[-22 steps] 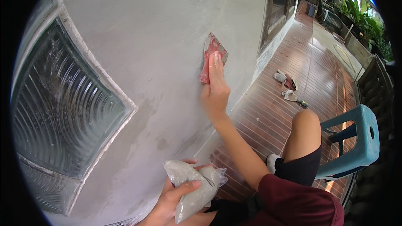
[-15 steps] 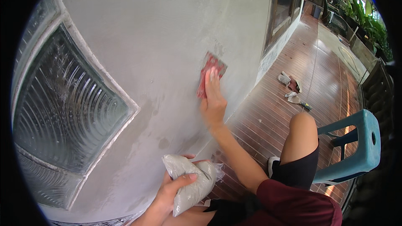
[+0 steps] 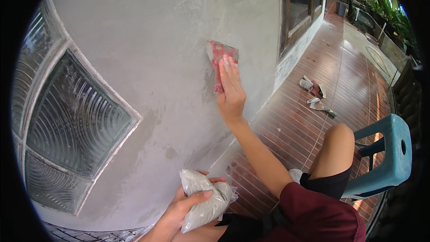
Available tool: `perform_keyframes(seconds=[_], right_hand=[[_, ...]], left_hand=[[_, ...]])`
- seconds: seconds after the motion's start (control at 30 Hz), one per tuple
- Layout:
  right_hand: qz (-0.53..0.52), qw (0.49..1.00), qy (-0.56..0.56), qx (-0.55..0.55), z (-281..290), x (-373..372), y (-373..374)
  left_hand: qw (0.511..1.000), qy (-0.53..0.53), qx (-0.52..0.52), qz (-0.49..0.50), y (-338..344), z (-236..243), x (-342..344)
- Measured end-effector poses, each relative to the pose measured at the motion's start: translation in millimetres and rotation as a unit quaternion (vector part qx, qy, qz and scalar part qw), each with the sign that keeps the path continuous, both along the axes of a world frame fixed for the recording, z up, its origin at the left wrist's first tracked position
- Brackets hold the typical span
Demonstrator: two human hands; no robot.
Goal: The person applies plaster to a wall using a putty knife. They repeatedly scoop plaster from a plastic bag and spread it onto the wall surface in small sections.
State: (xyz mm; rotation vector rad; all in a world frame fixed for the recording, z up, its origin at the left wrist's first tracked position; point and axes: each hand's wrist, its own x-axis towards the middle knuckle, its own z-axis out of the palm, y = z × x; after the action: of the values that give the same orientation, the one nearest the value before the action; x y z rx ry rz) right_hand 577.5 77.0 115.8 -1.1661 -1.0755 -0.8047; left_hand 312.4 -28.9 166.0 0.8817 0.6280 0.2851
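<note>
My right hand (image 3: 230, 89) presses a flat, red, paste-smeared scraper (image 3: 220, 51) against the grey plastered wall (image 3: 134, 40), fingers together along its back. Low in the view, my left hand (image 3: 181, 208) grips a clear plastic bag (image 3: 204, 210) full of pale grey material, thumb across its front. Part of the left fingers is hidden behind the bag.
Patterned glass blocks (image 3: 76, 112) fill the left; a wooden-framed window (image 3: 298, 4) is upper right. Rags (image 3: 313, 85) and a putty knife (image 3: 329, 110) lie on the brown tiled floor (image 3: 295, 139). A blue plastic stool (image 3: 389, 148) stands beside my bent knee (image 3: 336, 148). Plants line the back.
The red scraper went down the wall, then back up, now tilted differently. My left hand still holds the bag. The view has shifted slightly.
</note>
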Motion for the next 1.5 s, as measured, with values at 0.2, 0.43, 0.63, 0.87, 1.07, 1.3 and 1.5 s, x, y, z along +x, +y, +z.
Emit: perform_keyframes(seconds=[0.2,0.43,0.63,0.87,1.07,1.3,1.5], right_hand=[[0.076,0.993,0.030,-0.086,-76,-37,2],[0.099,0.982,0.099,-0.124,-162,-58,-98],[0.200,0.832,0.512,-0.082,-90,16,-126],[0.580,0.550,0.565,-0.206,-54,26,-158],[0.638,0.508,0.472,-0.334,-59,-5,-152],[0.613,0.534,0.428,-0.395,-58,2,-149],[0.622,0.502,0.420,-0.430,-57,-3,-145]], left_hand=[[0.998,0.034,-0.010,0.058,4,-2,2],[0.992,0.110,0.041,0.040,16,-12,19],[0.990,0.129,0.051,0.013,20,-17,13],[0.956,0.202,0.180,-0.116,23,-24,13],[0.920,0.258,0.221,-0.197,24,-27,14],[0.858,0.357,0.243,-0.277,34,-29,17],[0.833,0.366,0.279,-0.307,41,-44,18]])
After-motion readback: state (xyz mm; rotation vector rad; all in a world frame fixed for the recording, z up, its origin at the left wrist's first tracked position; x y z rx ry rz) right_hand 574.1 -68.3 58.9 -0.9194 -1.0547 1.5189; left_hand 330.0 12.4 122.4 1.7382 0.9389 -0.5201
